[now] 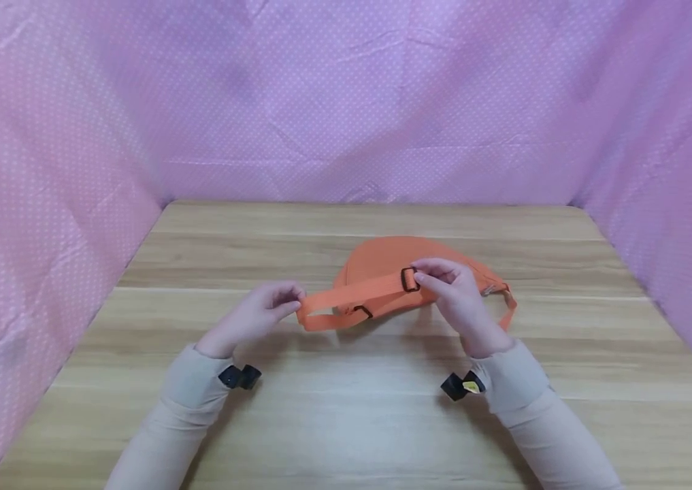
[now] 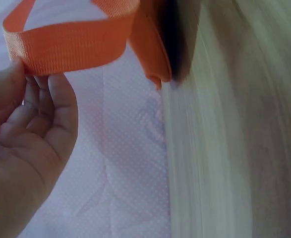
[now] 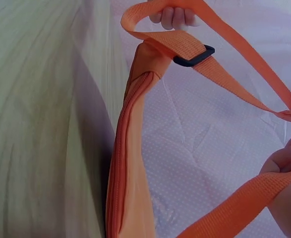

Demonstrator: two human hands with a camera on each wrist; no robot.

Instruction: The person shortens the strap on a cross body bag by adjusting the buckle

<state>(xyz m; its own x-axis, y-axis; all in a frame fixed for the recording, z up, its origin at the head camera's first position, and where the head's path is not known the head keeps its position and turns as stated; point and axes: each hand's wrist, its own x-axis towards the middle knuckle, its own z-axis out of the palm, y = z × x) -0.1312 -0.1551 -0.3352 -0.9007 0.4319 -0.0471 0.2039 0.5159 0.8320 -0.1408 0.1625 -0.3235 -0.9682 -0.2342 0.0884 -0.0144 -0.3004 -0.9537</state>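
Note:
An orange waist bag (image 1: 407,248) with a zipper (image 3: 119,163) stands on the wooden table. Its orange strap (image 1: 346,294) is raised in a loop in front of it. My left hand (image 1: 260,309) pinches the loop's left bend between thumb and fingers; the left wrist view shows the webbing (image 2: 76,47) above that hand. With thumb and fingertips my right hand (image 1: 458,299) pinches the strap at a black slider buckle (image 1: 409,280). A second black buckle (image 3: 195,56) sits on the lower strand near the bag's end. Part of the bag is hidden behind the strap and right hand.
The wood-grain table (image 1: 346,422) reaches back to a pink dotted cloth (image 1: 346,102) that hangs behind and at both sides. A short strap end (image 1: 509,309) droops at the bag's right. Small black devices (image 1: 240,376) are worn at both wrists.

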